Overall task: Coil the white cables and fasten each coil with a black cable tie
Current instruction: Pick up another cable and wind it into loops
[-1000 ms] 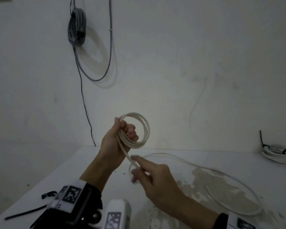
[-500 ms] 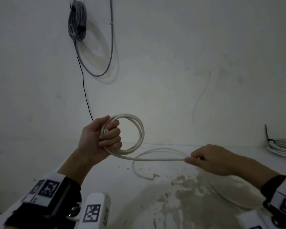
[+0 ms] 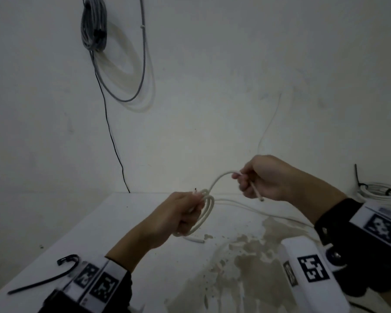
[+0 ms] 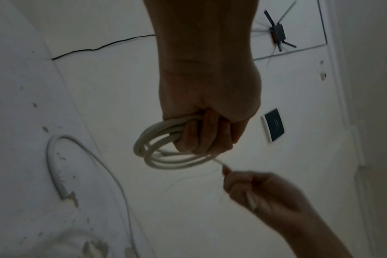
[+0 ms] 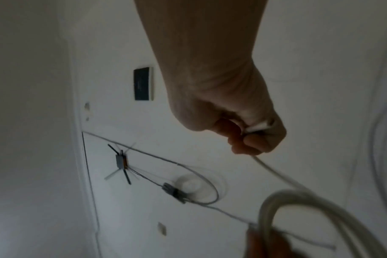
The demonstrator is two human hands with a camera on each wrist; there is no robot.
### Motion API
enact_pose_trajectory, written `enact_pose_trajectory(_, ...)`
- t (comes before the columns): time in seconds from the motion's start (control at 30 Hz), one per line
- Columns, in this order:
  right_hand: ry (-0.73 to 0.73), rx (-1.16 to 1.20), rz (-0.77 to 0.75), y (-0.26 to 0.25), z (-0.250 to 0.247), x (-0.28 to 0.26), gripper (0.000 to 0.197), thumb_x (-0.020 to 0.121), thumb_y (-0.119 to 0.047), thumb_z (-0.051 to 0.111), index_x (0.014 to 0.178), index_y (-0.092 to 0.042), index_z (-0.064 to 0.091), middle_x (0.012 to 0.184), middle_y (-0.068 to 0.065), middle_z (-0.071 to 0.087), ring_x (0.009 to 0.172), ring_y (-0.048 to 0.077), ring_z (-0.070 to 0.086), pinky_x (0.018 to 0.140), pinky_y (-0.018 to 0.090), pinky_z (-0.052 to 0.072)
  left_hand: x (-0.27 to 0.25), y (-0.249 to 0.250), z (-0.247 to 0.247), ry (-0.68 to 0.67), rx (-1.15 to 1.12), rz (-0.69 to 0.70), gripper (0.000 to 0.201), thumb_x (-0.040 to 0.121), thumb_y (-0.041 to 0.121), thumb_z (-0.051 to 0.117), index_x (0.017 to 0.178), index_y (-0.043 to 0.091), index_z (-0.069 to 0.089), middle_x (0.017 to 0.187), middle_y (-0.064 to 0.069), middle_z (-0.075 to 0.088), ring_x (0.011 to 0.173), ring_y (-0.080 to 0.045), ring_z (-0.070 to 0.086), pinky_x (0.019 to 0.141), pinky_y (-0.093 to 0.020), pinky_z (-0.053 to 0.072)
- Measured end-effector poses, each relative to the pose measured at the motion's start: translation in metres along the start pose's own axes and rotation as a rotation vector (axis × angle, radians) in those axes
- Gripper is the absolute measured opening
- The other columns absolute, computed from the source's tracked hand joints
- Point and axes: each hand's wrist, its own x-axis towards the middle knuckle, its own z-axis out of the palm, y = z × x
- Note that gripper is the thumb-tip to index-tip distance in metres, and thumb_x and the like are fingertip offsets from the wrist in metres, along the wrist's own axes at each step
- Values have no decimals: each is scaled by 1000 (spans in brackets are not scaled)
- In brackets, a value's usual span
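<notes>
My left hand [image 3: 183, 213] grips a small coil of white cable [image 3: 205, 211] above the white table [image 3: 127, 218], its fingers curled round the loops [image 4: 166, 148]. From the coil a strand arcs up to my right hand [image 3: 257, 179], which pinches the cable near its free end [image 3: 256, 192]; the tip pokes out below the fist. In the right wrist view the fingers [image 5: 252, 137] close on the white end. A second white cable [image 3: 242, 206] lies loose on the table behind the coil. A black cable tie [image 3: 48, 279] lies at the table's front left.
A tied white coil [image 3: 379, 193] with a black tie rests at the far right by the wall. A grey cable bundle [image 3: 94, 23] hangs on the wall upper left, with a thin black wire [image 3: 113, 141] running down. The tabletop's middle is stained and flaked [image 3: 253, 256].
My right hand has risen from the table level and now holds the cable's free end up beside the coil. The left hand has lowered and turned the coil edge-on.
</notes>
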Motion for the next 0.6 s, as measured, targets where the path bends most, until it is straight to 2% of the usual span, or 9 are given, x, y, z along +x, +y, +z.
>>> enact_pose_trajectory(0.07,-148,232,-9,-5,17,-12,20,90,5,31,90,-1,49,58,10,53,49,17,52,44,26,46,3,-4,7,86,66,34,34,94,35,37,69,11,37,49,9,27,44,-7,17,40,-17,18)
enact_pose_trajectory(0.13,-247,170,-66,0,33,-24,18,92,4,40,86,0,57,73,11,61,64,20,62,57,32,54,6,-5,10,157,53,57,39,99,32,29,65,13,36,50,8,30,44,-8,19,41,-17,20)
enact_pose_trajectory(0.2,-259,52,-134,9,45,-35,13,91,0,52,93,-2,64,81,11,67,73,20,66,62,30,55,11,-7,8,221,10,63,43,101,34,24,67,13,41,53,5,34,45,-9,23,42,-18,23)
enact_pose_trajectory(0.27,-205,15,-209,22,55,-38,18,87,2,58,100,-4,69,79,9,70,68,16,68,59,25,56,13,-9,5,271,16,49,50,99,44,24,75,7,48,61,-5,40,50,-14,31,49,-21,30)
enact_pose_trajectory(0.33,-97,-21,-327,36,64,-37,22,82,3,64,102,-4,71,79,8,72,65,14,70,58,21,56,14,-13,5,273,34,41,70,93,60,25,91,-4,53,82,-14,51,70,-24,41,66,-35,38)
enact_pose_trajectory(0.4,84,-194,-525,51,72,-34,23,77,-1,70,97,-11,75,78,6,75,64,9,70,58,17,54,13,-13,8,300,31,11,79,88,67,20,99,-2,56,92,-16,51,83,-28,42,72,-39,37)
enact_pose_trajectory(0.47,165,-335,-728,64,78,-32,15,75,-2,70,82,-13,78,69,5,74,58,11,68,56,20,55,13,-12,10,284,40,22,75,88,64,22,96,-2,58,84,-17,53,79,-28,46,71,-35,39)
enact_pose_trajectory(0.53,136,-403,-850,72,80,-30,8,74,-3,70,75,-8,77,63,7,72,56,16,67,57,28,56,11,-12,11,261,21,67,68,87,60,34,83,-4,54,70,-15,47,68,-26,44,63,-29,40)
enact_pose_trajectory(0.6,129,-362,-950,73,73,-28,4,73,-12,74,71,-10,76,60,3,71,52,11,63,52,21,51,9,-14,6,241,-85,50,62,89,52,37,77,-7,51,63,-12,42,59,-21,39,54,-23,37)
